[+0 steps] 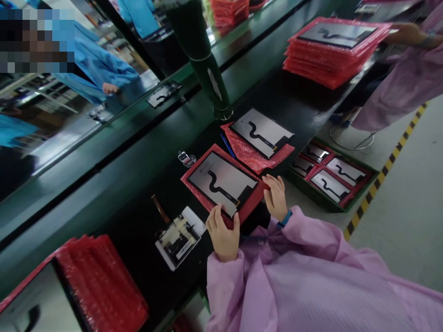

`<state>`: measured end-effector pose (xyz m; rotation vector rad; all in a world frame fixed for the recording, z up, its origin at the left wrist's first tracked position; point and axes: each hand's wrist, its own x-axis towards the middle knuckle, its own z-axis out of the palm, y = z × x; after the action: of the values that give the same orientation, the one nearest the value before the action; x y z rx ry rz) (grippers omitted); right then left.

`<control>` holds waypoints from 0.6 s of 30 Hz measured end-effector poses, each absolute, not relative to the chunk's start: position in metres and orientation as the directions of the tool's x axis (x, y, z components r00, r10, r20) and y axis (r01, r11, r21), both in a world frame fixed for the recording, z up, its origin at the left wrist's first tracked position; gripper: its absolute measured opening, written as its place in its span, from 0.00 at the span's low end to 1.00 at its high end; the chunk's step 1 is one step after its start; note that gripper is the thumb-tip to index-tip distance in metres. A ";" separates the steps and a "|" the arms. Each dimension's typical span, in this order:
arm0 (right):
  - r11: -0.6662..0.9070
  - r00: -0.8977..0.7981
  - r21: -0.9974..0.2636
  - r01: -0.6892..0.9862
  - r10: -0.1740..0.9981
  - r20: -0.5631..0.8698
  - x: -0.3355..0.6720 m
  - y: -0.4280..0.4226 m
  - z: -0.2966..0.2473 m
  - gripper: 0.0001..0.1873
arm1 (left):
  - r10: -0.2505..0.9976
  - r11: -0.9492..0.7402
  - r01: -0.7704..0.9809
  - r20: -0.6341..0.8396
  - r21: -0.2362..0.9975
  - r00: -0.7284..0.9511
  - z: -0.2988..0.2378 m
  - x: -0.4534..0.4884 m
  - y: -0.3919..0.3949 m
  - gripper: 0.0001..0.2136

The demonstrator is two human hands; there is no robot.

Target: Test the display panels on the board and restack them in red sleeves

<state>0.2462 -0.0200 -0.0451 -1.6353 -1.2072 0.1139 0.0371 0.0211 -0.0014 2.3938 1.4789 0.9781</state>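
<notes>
A grey display panel (224, 173) with a curved black ribbon cable lies on a red bubble-wrap sheet (198, 194) in front of me. My left hand (223, 233) grips the panel's near edge, thumb and fingers apart along it, with red wrap showing between them. At the right corner, my right hand (276, 196) has its fingers bent over the edge of the red sheet. Just beyond, a second display panel (261, 131) rests on another red bubble-wrap sheet (247, 157). A blue pen (227, 145) lies between the two.
A taped circuit assembly (182, 237) and a brown-handled tool (160, 209) lie left. Red wrap stacks stand near left (100, 281) and far right (321, 60), where another person's hand (406, 34) touches. A green crate (332, 175) of panels sits right; a green duct (207, 69) hangs above.
</notes>
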 end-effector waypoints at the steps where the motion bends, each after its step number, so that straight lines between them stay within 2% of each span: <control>1: 0.071 0.463 -0.730 0.679 0.731 0.502 0.247 -0.024 -0.058 0.21 | 0.834 -0.508 0.747 0.460 0.428 0.304 -0.001 0.037 0.022 0.25; 8: 0.103 0.298 -0.530 0.841 0.731 0.614 0.261 -0.009 -0.122 0.22 | 0.779 -0.547 0.772 0.535 0.324 0.328 -0.005 0.038 0.024 0.22; 18: 0.133 0.167 -0.397 0.908 0.756 0.633 0.261 -0.014 -0.109 0.31 | 0.791 -0.518 0.795 0.529 0.314 0.306 -0.014 0.036 0.031 0.23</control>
<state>0.2612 -0.0136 -0.1092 -1.6492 -1.6161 -0.2420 0.0360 0.0311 -0.0135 2.5441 1.5451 1.0245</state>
